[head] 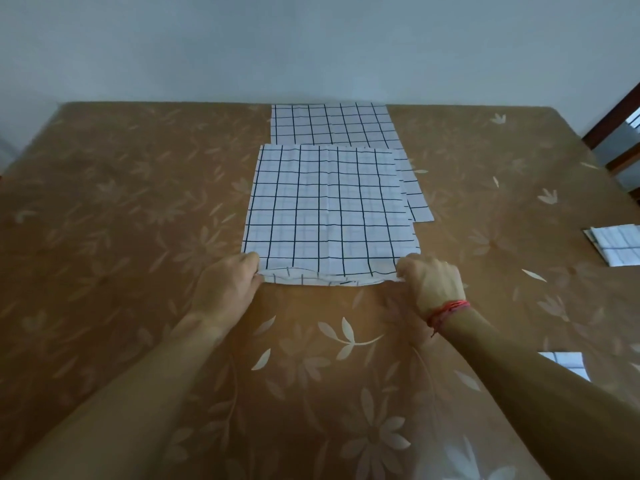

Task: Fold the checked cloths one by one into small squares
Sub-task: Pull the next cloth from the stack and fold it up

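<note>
As both hands (pixel 230 287) (pixel 431 284) pinch one cloth (pixel 329 209), two squares (pixel 614 247) (pixel 566 365)

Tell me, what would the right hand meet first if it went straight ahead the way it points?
The right hand pinches a near corner of the top checked cloth, so it would slide over that first; probably the far cloth next, though depth is unclear.

Top cloth (pixel 329 206) flat on surface (pixel 138 202), its near edge held between left grip (pixel 230 282) and right grip (pixel 431 282), one pinching each near corner. More cloths (pixel 332 124) under it, sticking out beyond and right. Folded cloth (pixel 616 249) well right of right grip, a little beyond it.
</note>
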Tool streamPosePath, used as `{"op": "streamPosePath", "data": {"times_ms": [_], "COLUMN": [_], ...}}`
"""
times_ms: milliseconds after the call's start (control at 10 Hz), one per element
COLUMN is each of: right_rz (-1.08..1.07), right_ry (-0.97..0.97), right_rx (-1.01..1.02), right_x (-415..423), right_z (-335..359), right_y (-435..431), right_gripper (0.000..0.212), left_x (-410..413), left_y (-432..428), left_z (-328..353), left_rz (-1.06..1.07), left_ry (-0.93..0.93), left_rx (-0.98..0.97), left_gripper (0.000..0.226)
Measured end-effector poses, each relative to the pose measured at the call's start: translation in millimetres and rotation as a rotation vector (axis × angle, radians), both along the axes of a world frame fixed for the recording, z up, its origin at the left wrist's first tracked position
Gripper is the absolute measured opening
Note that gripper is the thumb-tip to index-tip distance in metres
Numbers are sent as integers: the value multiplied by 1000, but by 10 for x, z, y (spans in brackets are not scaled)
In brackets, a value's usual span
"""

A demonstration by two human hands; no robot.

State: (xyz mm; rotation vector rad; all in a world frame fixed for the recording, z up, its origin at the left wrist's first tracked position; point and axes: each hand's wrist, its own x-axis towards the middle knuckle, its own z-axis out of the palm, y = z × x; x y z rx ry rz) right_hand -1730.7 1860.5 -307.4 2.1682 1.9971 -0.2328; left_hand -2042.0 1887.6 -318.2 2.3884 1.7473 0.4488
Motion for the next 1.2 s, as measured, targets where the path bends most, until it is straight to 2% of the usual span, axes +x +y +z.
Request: {"op": "streamPosePath", "data": {"times_ms": [100, 200, 300, 400, 600, 700, 800, 900, 1000, 1100, 1200], "right_rz": [-17, 10, 53, 57, 185, 186, 157, 71, 41, -28, -29], "right_ry": [23, 47, 84, 114, 164, 188, 110, 152, 152, 233, 261], "right_rx": [-113, -53, -114, 162, 167, 97, 42, 17, -58, -183, -183], "right_x": [27, 32, 38, 18, 25, -14, -30, -21, -77, -137, -142], "right_z": [43, 84, 103, 147, 143, 200, 189, 195, 280, 352, 418], "right_y": [59, 55, 29, -108, -258, -428, -611, -850, -1080, -1304, -1540], "right_gripper": [22, 32, 39, 65, 38, 33, 20, 18, 25, 23, 21], "left_x": [-7, -14, -14, -29, -100, -149, -234, -308, -366, -419, -473], "left_y": [-26, -9, -46, -105, -246, -360, -497, -697, -964, -1226, -1481], "left_z": [47, 55, 8, -38, -34, 52, 137, 213, 286, 361, 466], "left_rz": [-33, -34, -80, -97, -116, -112, -110, -58, -56, -81, -69], "left_ry": [-38, -46, -56, -67, -18, -28, -38, -54, -108, -148, -184], "left_rx": [-17, -57, -36, -17, 22, 3, 4, -24, -83, -109, -138], "left_gripper": [33, 43, 42, 36, 14, 13, 19, 17, 10, 9, 11]}}
